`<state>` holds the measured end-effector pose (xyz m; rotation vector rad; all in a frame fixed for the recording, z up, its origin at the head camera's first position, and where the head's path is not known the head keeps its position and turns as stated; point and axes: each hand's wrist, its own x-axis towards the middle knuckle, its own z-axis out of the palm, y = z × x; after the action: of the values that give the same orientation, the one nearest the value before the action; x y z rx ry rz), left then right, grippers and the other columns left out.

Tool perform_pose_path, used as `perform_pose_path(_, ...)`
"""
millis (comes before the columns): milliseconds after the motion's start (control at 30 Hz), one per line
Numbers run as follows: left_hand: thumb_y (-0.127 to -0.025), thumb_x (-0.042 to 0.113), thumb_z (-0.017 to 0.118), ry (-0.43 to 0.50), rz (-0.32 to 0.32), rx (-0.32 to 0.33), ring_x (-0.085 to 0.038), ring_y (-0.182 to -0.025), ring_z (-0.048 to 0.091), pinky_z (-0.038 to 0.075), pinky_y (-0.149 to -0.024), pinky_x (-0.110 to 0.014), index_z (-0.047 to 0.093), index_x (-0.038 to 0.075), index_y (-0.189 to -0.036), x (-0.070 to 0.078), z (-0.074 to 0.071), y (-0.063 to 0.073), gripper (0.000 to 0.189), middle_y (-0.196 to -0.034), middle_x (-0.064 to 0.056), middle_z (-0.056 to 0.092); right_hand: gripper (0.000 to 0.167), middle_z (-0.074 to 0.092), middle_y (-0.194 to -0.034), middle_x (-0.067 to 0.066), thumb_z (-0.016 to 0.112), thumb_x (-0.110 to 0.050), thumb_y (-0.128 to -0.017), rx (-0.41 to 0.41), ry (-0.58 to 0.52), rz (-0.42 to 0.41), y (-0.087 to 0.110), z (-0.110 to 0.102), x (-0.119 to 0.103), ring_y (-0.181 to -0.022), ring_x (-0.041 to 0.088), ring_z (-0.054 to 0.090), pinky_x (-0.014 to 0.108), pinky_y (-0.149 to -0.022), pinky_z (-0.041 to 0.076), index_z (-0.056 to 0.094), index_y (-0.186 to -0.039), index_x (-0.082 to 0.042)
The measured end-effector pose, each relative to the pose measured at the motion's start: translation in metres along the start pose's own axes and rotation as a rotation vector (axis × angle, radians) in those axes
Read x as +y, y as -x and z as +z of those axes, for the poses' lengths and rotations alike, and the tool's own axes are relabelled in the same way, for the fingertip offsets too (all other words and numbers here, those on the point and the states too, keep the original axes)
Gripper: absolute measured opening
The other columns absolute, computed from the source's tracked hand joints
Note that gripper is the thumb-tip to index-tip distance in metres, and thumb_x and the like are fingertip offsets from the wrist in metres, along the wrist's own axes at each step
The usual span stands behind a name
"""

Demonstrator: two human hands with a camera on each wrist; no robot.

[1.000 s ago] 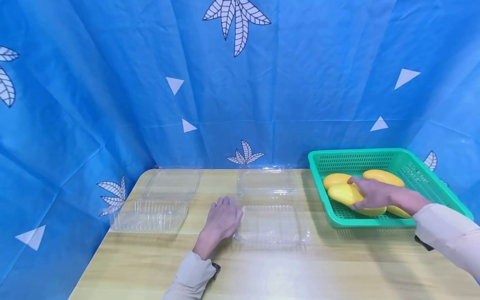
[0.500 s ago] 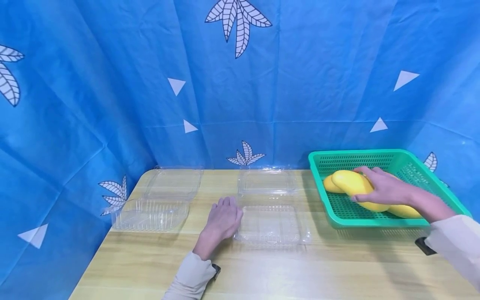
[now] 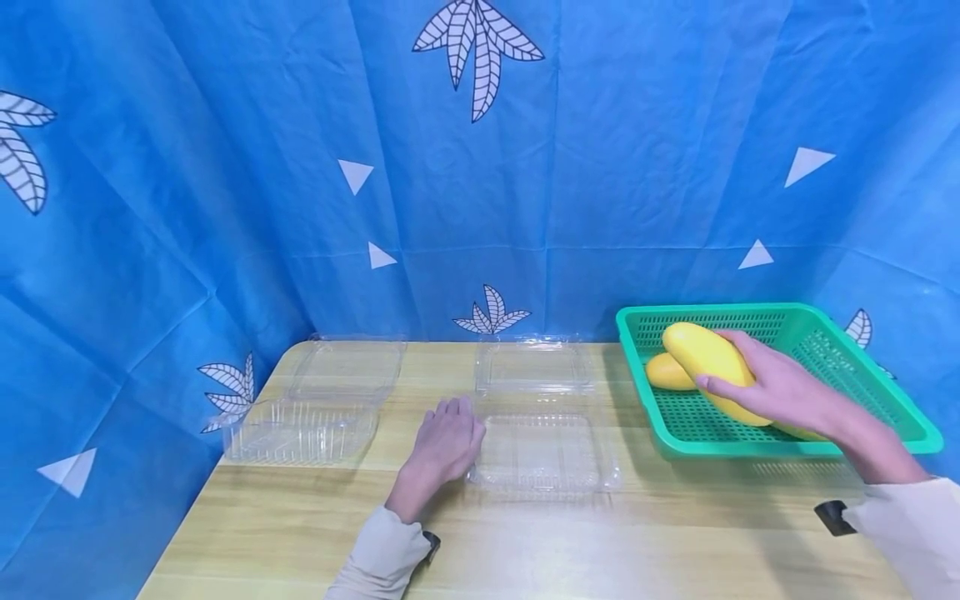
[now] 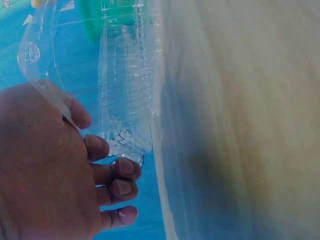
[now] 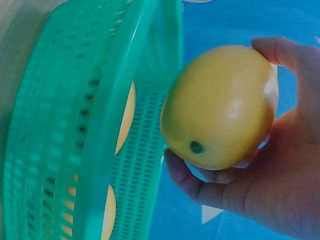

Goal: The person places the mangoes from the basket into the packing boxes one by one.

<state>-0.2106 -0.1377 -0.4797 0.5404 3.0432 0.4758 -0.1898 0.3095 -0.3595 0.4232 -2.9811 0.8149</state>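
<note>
My right hand grips a yellow mango, thumb on one side and fingers on the other, raised at the level of the green basket's rim. In the right wrist view the mango shows a dark spot at its near end. Other mangoes lie in the basket, partly hidden by my hand. With its thumb and curled fingers, my left hand holds the left edge of an opened clear plastic clamshell container. The left wrist view shows the thumb at that container's rim.
Another opened clear clamshell container stands at the left of the wooden table. Both lids lie toward the back. A blue patterned cloth hangs close behind and at the sides.
My right hand has closed its grip on a mango and lifted it up off the others in the basket. The left hand stays at the container's edge.
</note>
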Motion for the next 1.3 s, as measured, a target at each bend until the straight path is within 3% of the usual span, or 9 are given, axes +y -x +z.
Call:
perform_pose_path(200, -0.105, 0.024, 0.036, 0.0, 0.004, 0.001, -0.022, -0.076, 0.039, 0.034, -0.071, -0.037, 0.04, 0.011, -0.09, 0.002, 0.0, -0.001, 0.02, -0.082, -0.006, 0.042, 0.074, 0.053, -0.105, 0.013, 0.062, -0.043, -0.101, 0.056, -0.005, 0.014, 0.005, 0.002, -0.011, -0.08, 0.026, 0.052, 0.036, -0.054, 0.044, 0.03, -0.157, -0.006)
perform_pose_path(367, -0.104, 0.024, 0.035, -0.005, 0.004, 0.001, -0.023, -0.077, 0.039, 0.034, -0.072, -0.037, 0.04, 0.011, -0.089, 0.004, 0.0, -0.003, 0.02, -0.082, -0.006, 0.042, 0.072, 0.055, -0.108, 0.013, 0.06, -0.038, -0.102, 0.137, -0.029, 0.008, 0.007, 0.005, -0.014, -0.079, 0.024, 0.053, 0.036, -0.055, 0.042, 0.026, -0.162, -0.017)
perform_pose_path(600, -0.104, 0.024, 0.036, -0.011, 0.001, -0.002, -0.022, -0.077, 0.039, 0.034, -0.072, -0.037, 0.04, 0.011, -0.089, 0.004, -0.002, -0.003, 0.02, -0.083, -0.007, 0.042, 0.066, 0.055, -0.092, 0.014, 0.055, -0.033, -0.105, 0.241, -0.099, -0.011, 0.007, 0.012, -0.022, -0.062, 0.018, 0.055, 0.034, -0.053, 0.043, 0.026, -0.163, -0.021)
perform_pose_path(867, -0.105, 0.025, 0.035, -0.01, -0.008, -0.019, -0.022, -0.077, 0.039, 0.035, -0.072, -0.037, 0.041, 0.011, -0.091, 0.001, -0.001, -0.001, 0.021, -0.083, -0.007, 0.043, 0.061, 0.054, -0.092, 0.012, 0.049, -0.026, -0.108, 0.269, -0.192, -0.064, 0.012, 0.023, -0.03, -0.063, 0.019, 0.057, 0.033, -0.056, 0.044, 0.024, -0.163, -0.029)
perform_pose_path(1033, -0.105, 0.024, 0.035, -0.013, -0.004, -0.016, -0.022, -0.077, 0.039, 0.035, -0.072, -0.037, 0.041, 0.011, -0.09, 0.0, 0.002, 0.001, 0.021, -0.082, -0.006, 0.043, 0.06, 0.052, -0.098, 0.012, 0.047, -0.02, -0.107, 0.314, -0.218, -0.103, 0.014, 0.03, -0.032, -0.066, 0.016, 0.056, 0.032, -0.056, 0.045, 0.025, -0.163, -0.025)
perform_pose_path(1300, -0.106, 0.021, 0.037, -0.014, 0.004, -0.001, -0.022, -0.075, 0.038, 0.033, -0.07, -0.035, 0.04, 0.01, -0.09, 0.001, -0.002, 0.004, 0.02, -0.081, -0.006, 0.041, 0.056, 0.055, -0.098, 0.004, 0.048, -0.017, -0.104, 0.478, -0.336, -0.101, 0.008, 0.04, -0.048, -0.063, 0.014, 0.059, 0.029, -0.052, 0.048, 0.033, -0.159, -0.02)
